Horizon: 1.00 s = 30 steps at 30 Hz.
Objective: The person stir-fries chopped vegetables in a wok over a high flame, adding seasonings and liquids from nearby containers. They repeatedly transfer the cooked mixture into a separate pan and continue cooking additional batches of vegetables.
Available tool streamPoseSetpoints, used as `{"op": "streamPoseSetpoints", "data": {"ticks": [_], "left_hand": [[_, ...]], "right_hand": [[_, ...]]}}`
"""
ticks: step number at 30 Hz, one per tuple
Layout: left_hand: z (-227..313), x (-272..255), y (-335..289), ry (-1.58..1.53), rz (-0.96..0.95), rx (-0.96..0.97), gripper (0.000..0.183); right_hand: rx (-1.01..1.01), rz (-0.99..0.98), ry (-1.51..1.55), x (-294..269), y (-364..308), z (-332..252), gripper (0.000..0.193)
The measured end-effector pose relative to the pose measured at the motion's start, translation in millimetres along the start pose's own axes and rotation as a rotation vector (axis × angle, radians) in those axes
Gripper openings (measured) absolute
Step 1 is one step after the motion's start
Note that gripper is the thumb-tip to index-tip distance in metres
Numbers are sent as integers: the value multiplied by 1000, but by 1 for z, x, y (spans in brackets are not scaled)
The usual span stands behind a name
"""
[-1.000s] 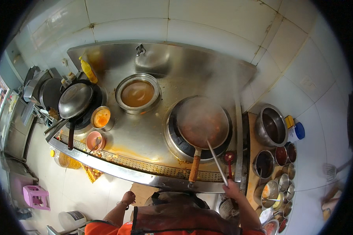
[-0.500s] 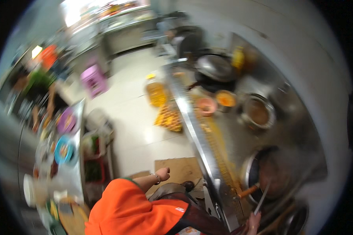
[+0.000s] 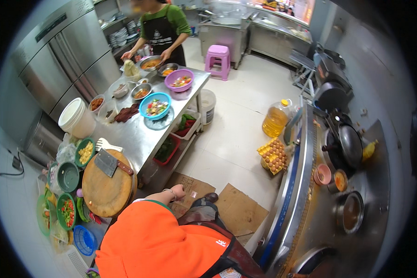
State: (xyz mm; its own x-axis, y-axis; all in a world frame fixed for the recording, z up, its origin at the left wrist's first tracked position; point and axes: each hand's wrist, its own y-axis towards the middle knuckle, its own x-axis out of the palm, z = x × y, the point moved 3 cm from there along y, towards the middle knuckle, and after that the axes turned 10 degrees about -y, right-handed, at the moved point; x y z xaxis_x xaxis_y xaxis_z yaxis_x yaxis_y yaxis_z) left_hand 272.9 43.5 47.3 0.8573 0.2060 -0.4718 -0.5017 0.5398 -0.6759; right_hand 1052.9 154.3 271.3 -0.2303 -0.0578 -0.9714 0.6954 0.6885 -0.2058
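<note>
My left hand (image 3: 177, 191) hangs in the air over the cardboard on the floor, fingers curled in, a bracelet at its wrist; I see nothing in it. Nearest on that side is a round wooden chopping board (image 3: 102, 192), with a cleaver (image 3: 111, 163) lying flat on it. A white slotted scoop (image 3: 108, 145) rests behind the cleaver. Of my right hand nothing shows. On the right, the rim of a wok (image 3: 310, 260) shows at the lower edge of the metal stove counter (image 3: 294, 217).
A co-worker (image 3: 164, 28) stands across the steel table (image 3: 125, 134), hands at a metal bowl (image 3: 151, 63). Blue (image 3: 155, 105) and purple (image 3: 180, 80) basins hold cut food. An oil jug (image 3: 275, 121) and egg trays (image 3: 272, 156) stand beside the stove; cardboard (image 3: 241, 211) covers floor below.
My view has swung left, toward the table and co-worker. My right hand, earlier at the wok with a long metal utensil, has left the picture. The left hand stays low and curled.
</note>
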Motion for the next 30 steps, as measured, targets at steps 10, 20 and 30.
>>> {"op": "streamPoseSetpoints", "data": {"ticks": [10,20,30], "left_hand": [[81,-114,138,-1012,-12,170,23],[138,-352,209,-1331,263,427,48],[127,-359,217,-1095,333,552,37]], "right_hand": [[-322,-113,1600,-4,49,-81,37],[-75,-676,2153,19,-15,-267,28],[-185,-345,1603,23,6,-319,28]]}}
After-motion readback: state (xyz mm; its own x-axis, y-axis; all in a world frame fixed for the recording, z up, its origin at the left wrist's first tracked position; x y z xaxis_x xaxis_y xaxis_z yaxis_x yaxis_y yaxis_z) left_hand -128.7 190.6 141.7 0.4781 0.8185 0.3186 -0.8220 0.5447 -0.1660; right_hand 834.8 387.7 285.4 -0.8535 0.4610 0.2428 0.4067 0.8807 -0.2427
